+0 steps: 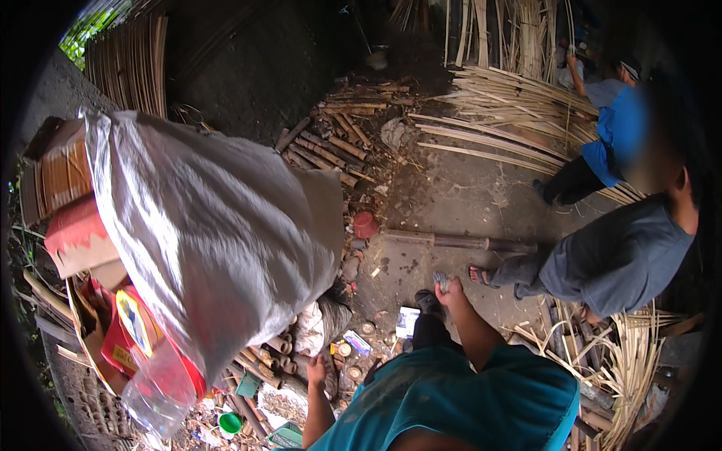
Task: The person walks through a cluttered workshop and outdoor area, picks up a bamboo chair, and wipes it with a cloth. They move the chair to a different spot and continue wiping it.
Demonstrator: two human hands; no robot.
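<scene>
My right hand [453, 293] is out in front of me over the concrete floor, fingers closed around a small grey ridged object [441, 281] whose kind I cannot make out. Below it is my dark shoe [429, 302]. Lower on the left, my left hand [317, 372] hangs with its fingers curled, and nothing shows in it. Beside that hand are a dirty whitish sack [322, 327] and short bamboo pieces [280, 346]. A white box with printing [407, 322] lies on the ground between my two hands.
A silver-grey sheet [218, 225] covers a pile with cardboard boxes [64, 177] at left. A bamboo pole [466, 241] lies across the floor ahead. Two people stand at right, one in grey [617, 255], one in blue [623, 131]. Bamboo strips [511, 113] spread behind; more [632, 361] lie near right.
</scene>
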